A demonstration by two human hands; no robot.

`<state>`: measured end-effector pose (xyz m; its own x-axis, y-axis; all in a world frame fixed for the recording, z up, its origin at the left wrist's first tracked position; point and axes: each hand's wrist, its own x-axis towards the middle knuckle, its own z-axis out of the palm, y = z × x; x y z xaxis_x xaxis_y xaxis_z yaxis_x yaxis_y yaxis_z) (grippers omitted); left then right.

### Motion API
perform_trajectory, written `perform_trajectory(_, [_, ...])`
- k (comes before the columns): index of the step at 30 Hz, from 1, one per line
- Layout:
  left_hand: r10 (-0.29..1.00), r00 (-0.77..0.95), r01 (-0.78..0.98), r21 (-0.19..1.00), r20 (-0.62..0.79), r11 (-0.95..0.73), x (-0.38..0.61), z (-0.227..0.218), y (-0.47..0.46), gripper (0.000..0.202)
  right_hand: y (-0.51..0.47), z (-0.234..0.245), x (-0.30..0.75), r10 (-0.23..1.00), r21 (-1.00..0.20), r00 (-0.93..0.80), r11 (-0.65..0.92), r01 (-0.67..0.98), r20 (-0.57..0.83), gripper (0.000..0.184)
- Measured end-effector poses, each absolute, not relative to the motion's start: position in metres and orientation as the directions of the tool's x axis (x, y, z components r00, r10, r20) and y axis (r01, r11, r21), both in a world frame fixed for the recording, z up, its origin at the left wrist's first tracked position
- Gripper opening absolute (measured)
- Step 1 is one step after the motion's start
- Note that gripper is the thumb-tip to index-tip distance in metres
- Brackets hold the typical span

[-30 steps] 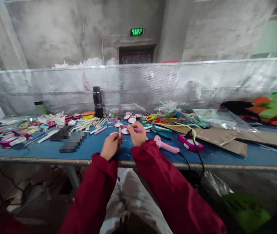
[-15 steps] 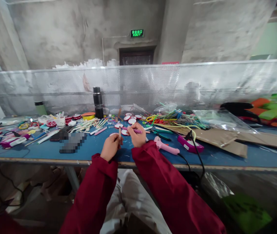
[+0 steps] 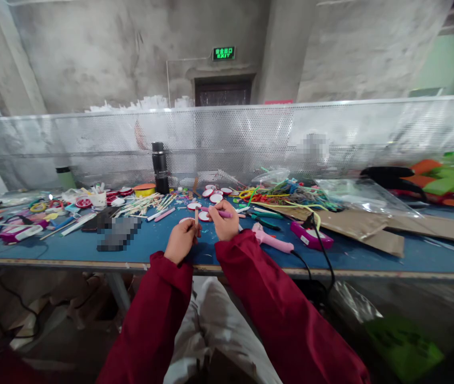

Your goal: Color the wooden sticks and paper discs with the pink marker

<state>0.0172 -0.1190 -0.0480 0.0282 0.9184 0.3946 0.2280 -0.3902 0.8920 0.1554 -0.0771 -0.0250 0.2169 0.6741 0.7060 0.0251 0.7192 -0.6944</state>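
so the left hand (image 3: 182, 240) has a thin flat tan stick (image 3: 196, 216) pinched upright over the blue tabletop (image 3: 149, 242), and the right hand (image 3: 226, 221) grips a slim purple rod (image 3: 226, 214) sideways, end near the stick, can't tell if touching. Round red-rimmed discs (image 3: 216, 198) lie just behind, smooth pink tool (image 3: 277, 243) off right

stick (image 3: 196, 215): tan, slim, held near upright, lower part in left hand (image 3: 181, 241), upper end exposed | tool (image 3: 226, 214): purple, pen-like, near level in right hand (image 3: 227, 226), middle covered, one end at stick's upper part; contact unclear
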Motion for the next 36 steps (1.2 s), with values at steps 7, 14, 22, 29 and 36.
perform_trajectory(7, [0.916,0.035,0.219,0.891,0.401,-0.398,0.018,-0.047,-0.119,0.018,-0.079,-0.023,0.155,0.677,-0.695,0.216,0.719,0.014,0.704,0.024])
perform_trajectory(14, [0.915,0.033,0.219,0.891,0.401,-0.398,0.017,-0.048,-0.119,0.017,-0.084,-0.020,0.155,0.665,-0.682,0.213,0.731,0.014,0.716,0.025])
perform_trajectory(22, [0.915,0.033,0.231,0.887,0.402,-0.399,0.016,-0.050,-0.116,0.017,-0.079,-0.023,0.156,0.648,-0.668,0.182,0.740,0.077,0.739,0.025])
perform_trajectory(29, [0.904,0.033,0.236,0.876,0.426,-0.421,0.014,-0.055,-0.111,0.018,-0.074,-0.027,0.156,0.665,-0.680,0.174,0.731,0.049,0.727,0.024])
perform_trajectory(36, [0.908,0.025,0.235,0.881,0.418,-0.411,0.015,-0.053,-0.114,0.018,-0.077,-0.024,0.156,0.654,-0.671,0.177,0.739,0.058,0.736,0.024])
